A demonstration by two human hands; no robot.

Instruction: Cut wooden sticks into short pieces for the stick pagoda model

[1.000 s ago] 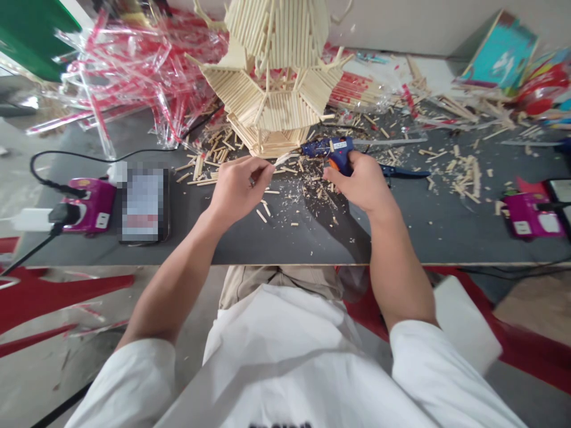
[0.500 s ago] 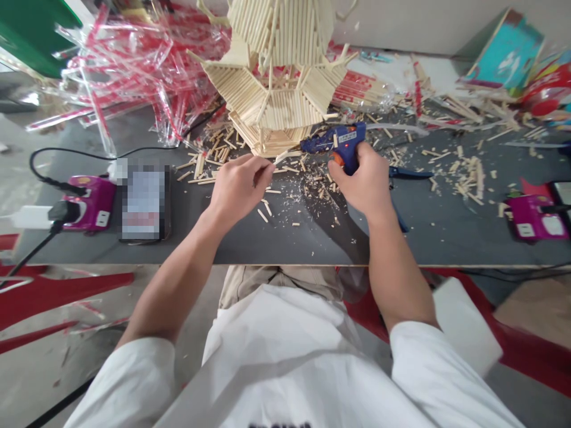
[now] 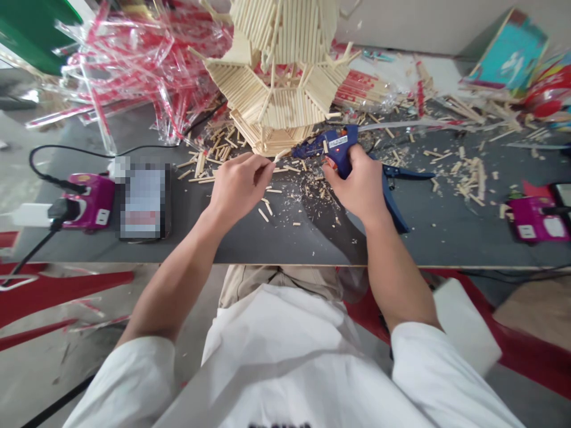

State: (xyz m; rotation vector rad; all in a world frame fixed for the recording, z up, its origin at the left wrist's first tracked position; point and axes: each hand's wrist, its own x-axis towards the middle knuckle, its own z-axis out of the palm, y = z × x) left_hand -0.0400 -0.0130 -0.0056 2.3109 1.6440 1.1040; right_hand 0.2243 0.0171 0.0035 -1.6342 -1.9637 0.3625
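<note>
My right hand is wrapped round a blue glue gun with an orange trigger, its nozzle pointing left. A clear glue stick sticks out of the gun's back. Between the fingertips of my left hand is a short wooden stick, its free end close to the nozzle; whether they touch I cannot tell. Just beyond both hands stands a tiered model building made of thin wooden sticks, its top cut off by the view. Blue-handled pliers lie partly behind my right wrist.
Cut stick pieces and crumbs litter the grey table. Red-and-clear plastic wrappers pile up at the back left. A phone and a purple power socket sit on the left; another purple socket is at the right.
My right hand has moved the glue gun a little left, bringing its nozzle nearer the stick in my left hand. More of the pliers shows. My left hand stays almost still.
</note>
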